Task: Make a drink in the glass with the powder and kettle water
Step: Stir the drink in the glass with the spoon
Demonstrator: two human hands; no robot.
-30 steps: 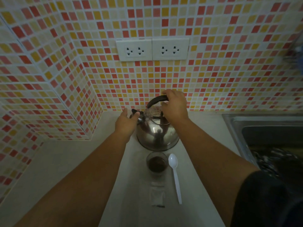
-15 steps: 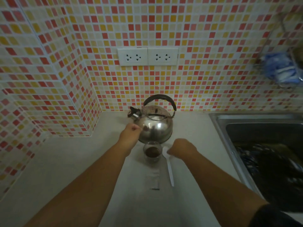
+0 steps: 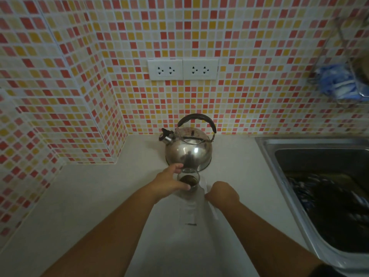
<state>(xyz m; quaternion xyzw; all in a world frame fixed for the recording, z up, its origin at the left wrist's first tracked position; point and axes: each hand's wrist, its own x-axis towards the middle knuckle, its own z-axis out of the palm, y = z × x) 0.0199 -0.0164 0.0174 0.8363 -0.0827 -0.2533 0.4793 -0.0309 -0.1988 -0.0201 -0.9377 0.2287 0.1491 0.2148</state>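
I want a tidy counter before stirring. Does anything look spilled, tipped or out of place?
Nothing stands out. The kettle stands upright behind the glass, which the left hand grips upright. The right hand is closing on the blurred spoon. The emptied sachet lies flat; no spill shows.

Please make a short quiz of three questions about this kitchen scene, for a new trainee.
1. True or false: the left hand is wrapped around the glass.
2. The kettle stands: A) in the sink B) on the counter behind the glass C) in the right hand.
3. Fill in: the right hand is closed on the white ____.

Key: 1 true; 2 B; 3 spoon.
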